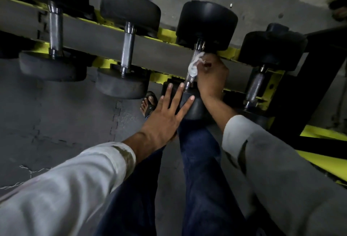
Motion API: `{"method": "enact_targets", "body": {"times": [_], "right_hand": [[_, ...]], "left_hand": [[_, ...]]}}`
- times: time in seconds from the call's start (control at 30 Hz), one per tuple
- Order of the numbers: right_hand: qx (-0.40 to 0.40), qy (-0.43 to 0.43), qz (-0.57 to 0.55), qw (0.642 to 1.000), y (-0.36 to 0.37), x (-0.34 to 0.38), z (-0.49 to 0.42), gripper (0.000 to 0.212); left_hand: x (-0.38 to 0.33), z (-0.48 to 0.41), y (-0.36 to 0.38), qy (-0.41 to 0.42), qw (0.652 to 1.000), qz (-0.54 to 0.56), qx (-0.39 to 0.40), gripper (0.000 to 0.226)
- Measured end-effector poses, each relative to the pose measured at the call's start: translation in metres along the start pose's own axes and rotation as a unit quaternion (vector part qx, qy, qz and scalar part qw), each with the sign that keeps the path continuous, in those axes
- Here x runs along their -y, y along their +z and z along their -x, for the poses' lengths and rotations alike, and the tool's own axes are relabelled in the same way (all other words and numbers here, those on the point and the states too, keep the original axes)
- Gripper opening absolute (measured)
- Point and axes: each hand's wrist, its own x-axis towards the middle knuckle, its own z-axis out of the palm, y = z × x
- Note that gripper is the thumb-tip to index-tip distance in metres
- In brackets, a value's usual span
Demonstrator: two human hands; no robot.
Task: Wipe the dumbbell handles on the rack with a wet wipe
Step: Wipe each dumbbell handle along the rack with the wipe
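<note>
**Figure: wiping of a racked dumbbell, head view.** The right hand (212, 78) is grasping a crumpled white wet wipe (193, 65). Its grip is pinching the wipe against the knurled steel handle (189, 79) of a black round-headed dumbbell (206, 21), the third from the left on the yellow-painted steel rack (166, 33). The wipe is lying on the upper middle of that handle, just below the far head.

The left hand (167, 115) is resting on the near head of the same dumbbell. Its grip is released, with the fingers straight and spread and the fingertips lying on the black rubber.

The right fingers are curling behind the wipe and handle, so it cannot be told how far they are wrapping round. The wipe is covering part of the knurling. The pale right sleeve (281, 170) is hiding the near head of the rightmost dumbbell (255, 85), and the top edge is cutting off the leftmost dumbbell (55, 27). Dim light is blurring detail on the dark rubber.

A second dumbbell (128, 48) is sitting across the yellow rails, well apart from the hands. Grey interlocking floor mats (56, 123) are lying below the rack, and a foot in a dark sandal (149, 102) is standing on them above blue trousers (199, 160).
</note>
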Motion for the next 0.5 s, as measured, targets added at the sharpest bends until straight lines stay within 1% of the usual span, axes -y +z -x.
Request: {"method": "enact_targets", "body": {"times": [0.03, 0.07, 0.1, 0.13, 0.17, 0.2, 0.23, 0.3, 0.33, 0.37, 0.43, 0.5], "right_hand": [[-0.025, 0.077, -0.056, 0.995, 0.003, 0.003, -0.003, 0.015], [-0.043, 0.158, -0.124, 0.979, 0.006, 0.005, -0.009, 0.014], [-0.042, 0.235, -0.202, 0.95, 0.008, 0.006, -0.015, 0.012], [-0.011, 0.304, -0.269, 0.914, 0.009, 0.007, -0.022, 0.011], [0.044, 0.355, -0.313, 0.88, 0.01, 0.005, -0.029, 0.014], [0.097, 0.381, -0.361, 0.846, 0.011, 0.005, -0.036, 0.016], [0.137, 0.393, -0.425, 0.804, 0.015, 0.003, -0.045, 0.02], [0.159, 0.42, -0.514, 0.731, 0.022, -0.004, -0.062, 0.041], [0.157, 0.436, -0.523, 0.715, 0.025, -0.005, -0.067, 0.047], [0.163, 0.435, -0.525, 0.713, 0.027, -0.006, -0.067, 0.048], [0.138, 0.407, -0.513, 0.743, 0.031, -0.005, -0.062, 0.039], [0.059, 0.384, -0.482, 0.785, 0.035, -0.008, -0.05, 0.021]], "left_hand": [[0.0, 0.0, 0.0, 0.003, 1.0, 0.0, 0.006, 0.108], [0.0, 0.0, -0.001, 0.003, 1.0, -0.002, 0.007, 0.108], [0.0, 0.001, -0.002, 0.001, 1.0, -0.004, 0.004, 0.108], [0.0, 0.001, -0.002, 0.0, 1.0, -0.007, 0.002, 0.107], [-0.001, 0.001, -0.002, 0.0, 1.0, -0.011, 0.003, 0.105], [-0.002, 0.001, -0.001, 0.001, 1.0, -0.014, 0.006, 0.102], [-0.003, 0.001, 0.0, 0.002, 1.0, -0.017, 0.007, 0.099], [-0.003, 0.0, 0.002, -0.001, 1.0, -0.016, 0.004, 0.098], [-0.003, -0.001, 0.003, -0.003, 1.0, -0.014, 0.001, 0.099], [-0.003, -0.001, 0.003, -0.003, 1.0, -0.013, -0.001, 0.1], [-0.004, -0.002, 0.003, -0.001, 1.0, -0.012, 0.002, 0.102], [-0.004, -0.001, 0.003, -0.003, 1.0, -0.009, 0.0, 0.104]]}}
